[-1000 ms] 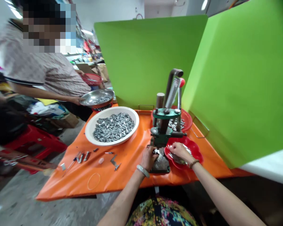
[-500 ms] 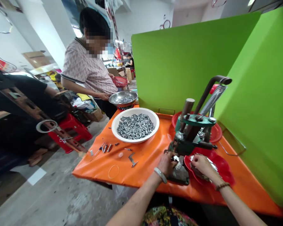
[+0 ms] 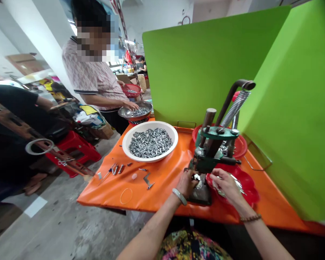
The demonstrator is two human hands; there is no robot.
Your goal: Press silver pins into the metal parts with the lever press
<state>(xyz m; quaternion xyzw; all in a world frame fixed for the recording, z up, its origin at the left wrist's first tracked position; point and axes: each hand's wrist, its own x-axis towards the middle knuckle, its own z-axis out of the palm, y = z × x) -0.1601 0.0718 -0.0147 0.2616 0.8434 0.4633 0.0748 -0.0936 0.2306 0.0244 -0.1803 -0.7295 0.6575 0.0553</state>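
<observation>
At the base of a green hand press (image 3: 215, 133), my left hand (image 3: 186, 183) is closed, its fingers curled beside a small white piece (image 3: 197, 177); what they hold is hidden. My right hand (image 3: 227, 185) hovers over the near red bowl (image 3: 253, 182), thumb and fingers drawn together near its left rim. Anything in that pinch is too small to make out. Shiny metal parts (image 3: 240, 186) lie in this bowl. The press's dark metal base (image 3: 202, 196) stands between my hands.
A white basin (image 3: 173, 144) of small metal pieces stands on the orange-covered table (image 3: 159, 191). Loose pins (image 3: 121, 169) and a bent metal strip (image 3: 146, 179) lie left. Another red bowl (image 3: 242, 146) sits behind the press. A co-worker (image 3: 93, 77) stands beside a metal bowl (image 3: 121, 112).
My right hand has moved from inside the red bowl toward its left rim, nearer the press. The co-worker's hand has gone from the metal bowl's rim into it. My view has shifted slightly.
</observation>
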